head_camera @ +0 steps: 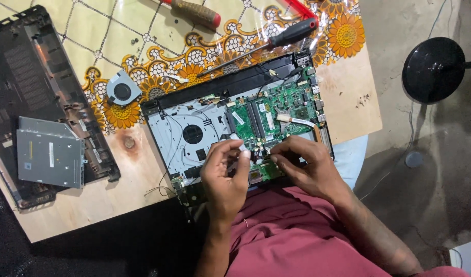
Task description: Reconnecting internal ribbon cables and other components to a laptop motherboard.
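On the table (348, 102) lies an opened laptop (235, 128). Left hand (226, 177) and right hand (307, 169) pinch small bits on its green board (276, 115) (near its front edge). A hard tug could, I think, tear thin wires.

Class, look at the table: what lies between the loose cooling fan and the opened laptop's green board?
In the head view, between the fan and the green board lies the laptop's grey metal frame with thin black wires across it.
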